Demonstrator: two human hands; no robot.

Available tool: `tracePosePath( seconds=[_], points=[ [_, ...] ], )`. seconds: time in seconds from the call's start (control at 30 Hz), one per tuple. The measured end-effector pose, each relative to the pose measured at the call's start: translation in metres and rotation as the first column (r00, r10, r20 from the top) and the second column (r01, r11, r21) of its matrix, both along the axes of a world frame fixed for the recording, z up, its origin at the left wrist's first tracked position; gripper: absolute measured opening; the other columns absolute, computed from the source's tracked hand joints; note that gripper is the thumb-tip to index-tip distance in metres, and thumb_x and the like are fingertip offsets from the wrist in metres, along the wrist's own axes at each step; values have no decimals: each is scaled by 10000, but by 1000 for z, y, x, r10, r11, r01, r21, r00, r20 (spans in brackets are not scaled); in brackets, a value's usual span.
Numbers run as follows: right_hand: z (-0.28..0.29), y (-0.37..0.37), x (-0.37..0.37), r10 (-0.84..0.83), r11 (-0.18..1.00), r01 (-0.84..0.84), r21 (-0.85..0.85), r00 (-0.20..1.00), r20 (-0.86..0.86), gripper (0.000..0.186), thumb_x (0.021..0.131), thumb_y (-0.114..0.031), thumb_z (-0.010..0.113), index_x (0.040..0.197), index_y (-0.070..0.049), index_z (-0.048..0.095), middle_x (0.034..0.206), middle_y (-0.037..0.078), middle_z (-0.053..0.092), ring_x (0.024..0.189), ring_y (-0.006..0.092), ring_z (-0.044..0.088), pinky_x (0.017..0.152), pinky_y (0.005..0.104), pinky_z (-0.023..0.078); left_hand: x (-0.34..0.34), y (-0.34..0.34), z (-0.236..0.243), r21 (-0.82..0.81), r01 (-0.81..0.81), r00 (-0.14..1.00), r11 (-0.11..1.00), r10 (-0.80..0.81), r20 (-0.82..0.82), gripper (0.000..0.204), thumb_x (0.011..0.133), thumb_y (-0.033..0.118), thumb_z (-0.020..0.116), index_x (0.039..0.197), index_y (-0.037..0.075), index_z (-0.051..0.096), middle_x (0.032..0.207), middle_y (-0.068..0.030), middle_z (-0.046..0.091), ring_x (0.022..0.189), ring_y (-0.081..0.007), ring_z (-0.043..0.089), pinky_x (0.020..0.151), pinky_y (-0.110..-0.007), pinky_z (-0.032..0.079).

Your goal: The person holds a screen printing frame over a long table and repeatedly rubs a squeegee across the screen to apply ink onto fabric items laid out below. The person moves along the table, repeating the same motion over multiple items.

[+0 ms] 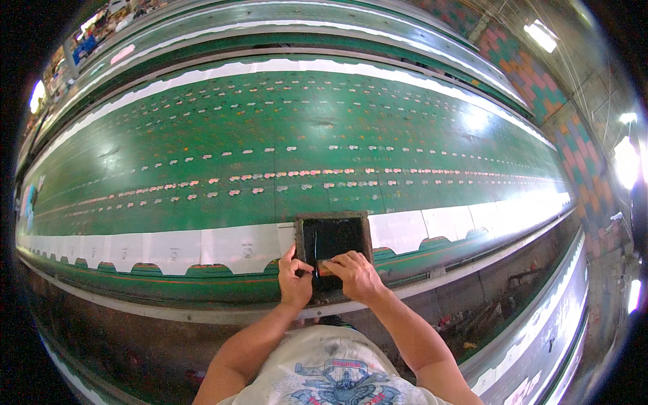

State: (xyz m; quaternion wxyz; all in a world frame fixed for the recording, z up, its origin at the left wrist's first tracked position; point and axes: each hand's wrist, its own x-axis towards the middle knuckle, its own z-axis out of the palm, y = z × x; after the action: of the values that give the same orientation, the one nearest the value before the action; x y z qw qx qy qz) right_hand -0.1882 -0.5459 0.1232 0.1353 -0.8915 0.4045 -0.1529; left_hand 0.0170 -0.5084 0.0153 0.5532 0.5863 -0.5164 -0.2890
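Observation:
A small rectangular screen-printing frame with a dark, wet-looking mesh lies over the near edge of a long green table, on a row of white cut pieces. My left hand is closed on its left side near the front corner. Inside the frame, my right hand grips a small squeegee, with its orange-brown edge showing left of the fingers. Most of that tool is hidden under the hand. A thin shiny streak runs down the mesh to the left of it.
The green tabletop carries rows of small pale marks. A white strip runs along its far edge, and a metal rail along the near one. More long tables stand beyond and behind me at right. A patterned brick wall rises at right.

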Motion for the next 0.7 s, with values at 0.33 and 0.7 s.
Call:
tracePosePath(
  seconds=[0.33, 0.7],
  points=[
    [11, 46, -16, 10, 990, -18, 138, 998, 60, 460, 939, -101, 770, 1399, -103, 782, 1380, 141, 732, 1290, 370, 665, 1120, 493, 547, -1, -4, -1, 16, -5, 1000, 1000, 5, 24, 175, 801, -84, 749, 851, 83, 732, 1649, -302, 581, 1510, -436, 570, 1270, -505, 407],
    [-13, 51, -117, -603, 795, 425, 433, 633, 485, 343, 1014, -158, 818, 1341, -59, 797, 1435, 182, 737, 1360, 404, 683, 1142, 503, 553, -52, -15, 28, -149, 0, 995, 989, 15, 102, 201, 825, -117, 743, 856, 79, 714, 1644, -303, 591, 1541, -425, 566, 1288, -508, 406]
  ],
)
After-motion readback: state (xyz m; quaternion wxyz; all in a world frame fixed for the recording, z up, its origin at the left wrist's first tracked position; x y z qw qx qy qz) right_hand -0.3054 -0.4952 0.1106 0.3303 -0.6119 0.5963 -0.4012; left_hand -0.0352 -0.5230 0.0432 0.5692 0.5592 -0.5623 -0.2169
